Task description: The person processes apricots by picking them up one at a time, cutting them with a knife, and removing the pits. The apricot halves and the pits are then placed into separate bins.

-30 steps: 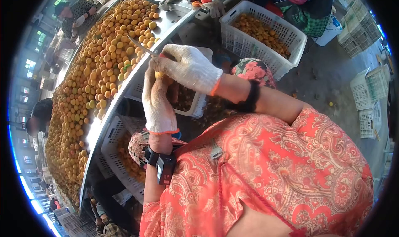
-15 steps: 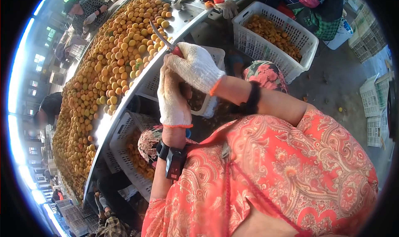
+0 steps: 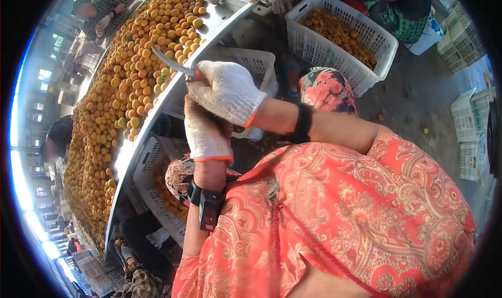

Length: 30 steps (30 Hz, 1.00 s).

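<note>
My right hand point(image 3: 228, 92), in a white glove, is closed on the red handle of a knife point(image 3: 171, 62), whose curved blade points up and left over the table's edge. Just below it, my left hand point(image 3: 203, 133), also gloved, is closed, its fingers mostly covered by the right hand; whatever it holds is hidden. Both hands touch beside the rim of the metal table point(image 3: 224, 22), where many orange apricots point(image 3: 141, 73) are heaped. Beneath the hands stands a white crate point(image 3: 246, 57).
A white crate point(image 3: 384, 70) of orange fruit pieces stands at upper right, another crate point(image 3: 144, 175) below the table. Stacked crates point(image 3: 470, 136) are at far right. Co-workers point(image 3: 99, 15) sit across the table, and another person point(image 3: 400, 10) is at top right.
Both hands have shifted left and slightly down in view, still together. The knife blade now tilts further to the left. The whole view has moved a little.
</note>
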### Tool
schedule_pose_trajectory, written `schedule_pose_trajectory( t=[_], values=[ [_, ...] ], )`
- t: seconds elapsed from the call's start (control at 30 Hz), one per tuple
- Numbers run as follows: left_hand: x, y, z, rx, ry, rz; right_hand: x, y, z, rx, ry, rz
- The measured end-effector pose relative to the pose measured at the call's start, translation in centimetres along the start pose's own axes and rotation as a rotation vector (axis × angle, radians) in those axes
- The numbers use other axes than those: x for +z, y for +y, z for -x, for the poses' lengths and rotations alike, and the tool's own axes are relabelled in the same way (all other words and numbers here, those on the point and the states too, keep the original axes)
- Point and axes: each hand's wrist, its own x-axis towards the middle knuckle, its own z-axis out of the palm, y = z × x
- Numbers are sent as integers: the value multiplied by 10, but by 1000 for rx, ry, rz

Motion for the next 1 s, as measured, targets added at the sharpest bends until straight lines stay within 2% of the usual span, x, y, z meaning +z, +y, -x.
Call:
schedule_pose_trajectory(
  t=[0.07, 0.13, 0.27, 0.37, 0.43, 0.57, 0.67, 0.73, 0.77, 0.83, 0.87, 0.93, 0.97, 1.0],
  values=[
    [9, 0, 6, -27, -44, 196, -2, -5, 0, -17, 7, -28],
    [17, 7, 26, -49, 25, 108, -4, -9, 1, -78, 60, -14],
    [16, 1, 25, -196, -19, 131, -6, -6, 5, -149, 68, 51],
    [9, -11, 25, -196, 55, 112, -6, 2, 11, -190, -43, 159],
    [0, -15, 28, -309, 82, 65, -1, 9, 15, -251, -123, 302],
    [-5, -16, 32, -389, 53, 12, 1, 18, 18, -269, -209, 304],
    [-2, -19, 32, -429, 144, 2, 0, 25, 18, -311, -278, 341],
    [-26, -21, 20, -548, -109, 113, -4, 34, 18, -453, -253, 225],
    [-30, -20, 15, -556, -104, 117, -4, 38, 17, -446, -260, 225],
    [-23, -14, 5, -578, -85, -46, -3, 46, 11, -455, -182, 4],
    [-20, -7, 7, -582, -151, 57, 7, 55, 6, -381, -81, -125],
    [-25, -9, -6, -528, -340, 126, 7, 53, -2, 340, -132, -709],
    [-28, -10, -10, -534, -332, 124, 8, 55, -7, 405, -64, -880],
    [-30, -10, -16, -497, -345, 192, 9, 58, -12, 414, 1, -922]
  ],
)
